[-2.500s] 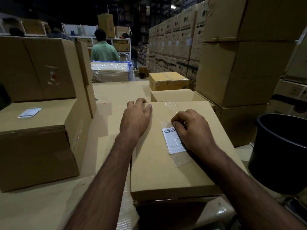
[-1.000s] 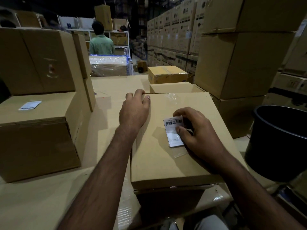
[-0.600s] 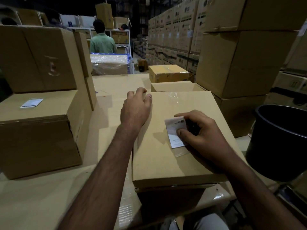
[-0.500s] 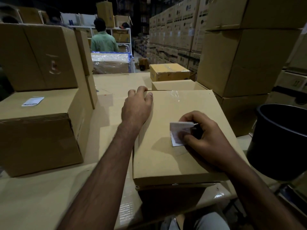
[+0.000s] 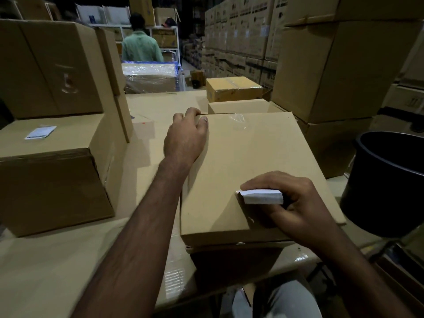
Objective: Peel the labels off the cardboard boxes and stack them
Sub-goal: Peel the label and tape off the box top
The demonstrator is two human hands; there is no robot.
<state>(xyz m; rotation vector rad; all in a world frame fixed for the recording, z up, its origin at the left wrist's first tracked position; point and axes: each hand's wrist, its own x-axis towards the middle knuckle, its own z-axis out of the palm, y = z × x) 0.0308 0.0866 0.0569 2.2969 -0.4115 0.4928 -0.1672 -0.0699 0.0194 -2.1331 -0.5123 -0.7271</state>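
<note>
Fingers (image 5: pixel 263 181) of right hand (image 5: pixel 298 203) pinch a curled white label (image 5: pixel 262 196), print illegible, over the near-right top of the cardboard box (image 5: pixel 252 152) | left hand (image 5: pixel 185 138) fingers curled over its far-left corner | side-box sticker (image 5: pixel 40 132) unreadable | tall carton (image 5: pixel 66 82) marked "5"

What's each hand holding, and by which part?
Right hand pinches the white label by its right end. Left hand grips the cardboard box at its far left corner.

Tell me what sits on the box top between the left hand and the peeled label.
Head view: only bare cardboard of the box lies between the left hand and the label, which the right hand pinches.
</note>
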